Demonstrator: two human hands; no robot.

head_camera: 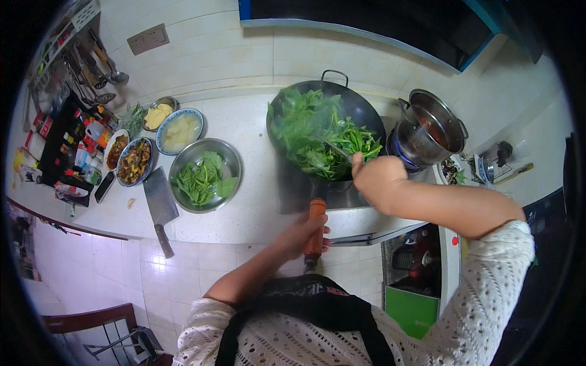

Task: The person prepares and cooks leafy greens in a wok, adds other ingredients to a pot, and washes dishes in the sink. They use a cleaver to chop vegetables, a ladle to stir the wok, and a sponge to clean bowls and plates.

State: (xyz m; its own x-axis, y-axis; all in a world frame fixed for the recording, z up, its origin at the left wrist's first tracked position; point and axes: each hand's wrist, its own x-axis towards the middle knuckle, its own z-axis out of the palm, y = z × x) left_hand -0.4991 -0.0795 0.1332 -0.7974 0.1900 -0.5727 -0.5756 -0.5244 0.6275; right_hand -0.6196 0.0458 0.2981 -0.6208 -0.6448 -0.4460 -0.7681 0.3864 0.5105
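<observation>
A dark wok full of leafy greens sits over the stove, with steam above it. My left hand is wrapped around the wok's orange-brown handle. Over the wok's near right rim, my right hand grips a thin metal utensil; its far end is hidden among the leaves, so its kind cannot be told. More leafy greens lie in a steel bowl on the counter to the left.
A steel pot stands over a blue flame at right. A cleaver lies with its handle past the counter edge. Dishes of food, including pale slices in a bowl, stand at left beside a phone and several bottles. Ladles hang behind.
</observation>
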